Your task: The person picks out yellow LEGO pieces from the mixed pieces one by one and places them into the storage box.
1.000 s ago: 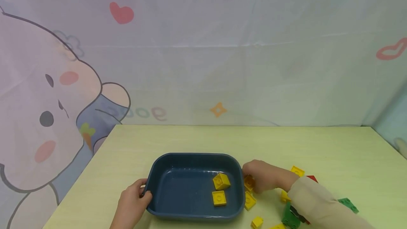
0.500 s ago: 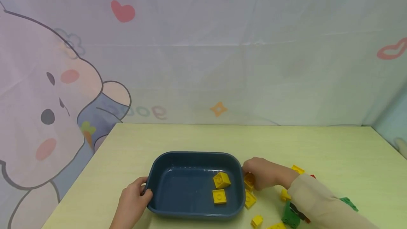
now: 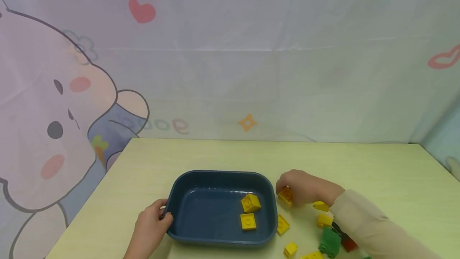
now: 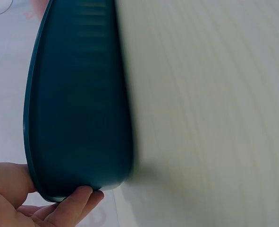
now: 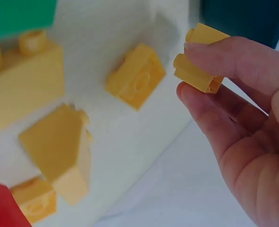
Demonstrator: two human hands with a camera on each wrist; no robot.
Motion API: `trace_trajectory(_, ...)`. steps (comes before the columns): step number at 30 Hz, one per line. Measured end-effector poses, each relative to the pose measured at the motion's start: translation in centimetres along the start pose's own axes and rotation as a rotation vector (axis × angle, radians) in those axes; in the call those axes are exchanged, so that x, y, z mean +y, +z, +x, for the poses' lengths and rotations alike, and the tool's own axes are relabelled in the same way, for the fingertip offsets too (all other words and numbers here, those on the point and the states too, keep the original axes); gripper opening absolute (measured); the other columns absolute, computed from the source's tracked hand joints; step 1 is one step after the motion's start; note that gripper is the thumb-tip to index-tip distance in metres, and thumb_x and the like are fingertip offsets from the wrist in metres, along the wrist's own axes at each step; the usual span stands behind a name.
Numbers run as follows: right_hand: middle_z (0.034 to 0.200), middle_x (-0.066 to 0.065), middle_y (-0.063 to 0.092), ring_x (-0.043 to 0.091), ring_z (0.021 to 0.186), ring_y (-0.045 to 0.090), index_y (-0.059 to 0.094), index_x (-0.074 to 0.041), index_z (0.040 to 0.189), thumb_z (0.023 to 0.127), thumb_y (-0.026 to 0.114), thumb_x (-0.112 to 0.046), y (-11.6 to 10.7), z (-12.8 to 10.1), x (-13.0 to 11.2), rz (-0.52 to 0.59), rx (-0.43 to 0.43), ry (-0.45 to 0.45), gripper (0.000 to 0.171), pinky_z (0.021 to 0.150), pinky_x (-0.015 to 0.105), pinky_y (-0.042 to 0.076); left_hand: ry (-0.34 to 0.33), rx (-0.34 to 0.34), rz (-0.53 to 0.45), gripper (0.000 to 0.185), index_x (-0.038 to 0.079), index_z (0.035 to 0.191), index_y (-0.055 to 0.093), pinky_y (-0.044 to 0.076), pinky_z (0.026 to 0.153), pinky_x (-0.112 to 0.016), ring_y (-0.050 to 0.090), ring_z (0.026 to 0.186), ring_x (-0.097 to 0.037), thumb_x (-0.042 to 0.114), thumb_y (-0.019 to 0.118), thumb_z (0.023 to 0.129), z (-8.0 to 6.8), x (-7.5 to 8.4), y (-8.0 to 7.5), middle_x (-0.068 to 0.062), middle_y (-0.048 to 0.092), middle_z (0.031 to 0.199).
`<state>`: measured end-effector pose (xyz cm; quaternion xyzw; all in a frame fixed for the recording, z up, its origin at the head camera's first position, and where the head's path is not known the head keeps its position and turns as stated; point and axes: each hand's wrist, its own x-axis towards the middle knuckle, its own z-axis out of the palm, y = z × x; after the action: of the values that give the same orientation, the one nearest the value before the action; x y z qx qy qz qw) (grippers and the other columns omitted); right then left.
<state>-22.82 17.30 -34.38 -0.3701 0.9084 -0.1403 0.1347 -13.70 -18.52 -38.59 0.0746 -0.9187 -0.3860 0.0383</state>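
A dark blue tray (image 3: 219, 227) stands on the table, with two yellow toy bricks inside, one slanted (image 3: 250, 203) and one square (image 3: 248, 222). At the tray's left end my left hand (image 3: 149, 227) grips the rim, thumb on one side and fingers on the other; the left wrist view shows these fingers (image 4: 73, 205) under the tray wall (image 4: 78, 109). Just beyond the right end, my right hand (image 3: 302, 187) pinches a yellow brick (image 3: 286, 196) between thumb and fingers. In the right wrist view the thumb covers the middle of that brick (image 5: 196, 75).
A yellow brick (image 3: 282, 225) lies against the tray's right side. Other yellow bricks (image 3: 290, 250), a green brick (image 3: 329, 243) and a red piece (image 3: 348, 244) are scattered on the right, partly under my sleeve (image 3: 370, 219). A printed curtain (image 3: 230, 75) hangs behind the table.
My right hand has moved back and slightly right with the yellow brick, away from the tray's side. My left hand stays on the rim, and the tray's contents look the same.
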Motion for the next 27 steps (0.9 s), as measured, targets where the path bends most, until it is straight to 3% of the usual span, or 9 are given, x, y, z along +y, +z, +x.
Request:
trace_trajectory(15,0.09,-0.002,0.061,0.019,0.082,0.054,0.07,-0.007,0.094,0.062,0.074,0.014,-2.1,-0.5,-0.2,-0.026,0.018,0.068,0.038,0.079,0.039,0.049,-0.002,0.0,0.012,0.038,-0.011,0.114,0.057,0.049,0.066,-0.036,0.066,0.081,-0.024,0.002,0.055,0.078,-0.1,0.0,0.1,-0.018,0.069,0.088)
trace_trajectory(27,0.094,0.0,0.062,0.021,0.087,0.055,0.069,-0.009,0.095,0.063,0.073,0.015,-3.8,0.2,-1.6,-0.067,0.08,0.007,0.041,0.079,0.04,0.049,0.008,0.004,0.006,0.037,-0.011,0.113,0.058,0.049,0.064,-0.034,0.066,0.079,-0.023,0.001,0.055,0.078,-0.2,0.2,0.0,-0.018,0.069,0.087)
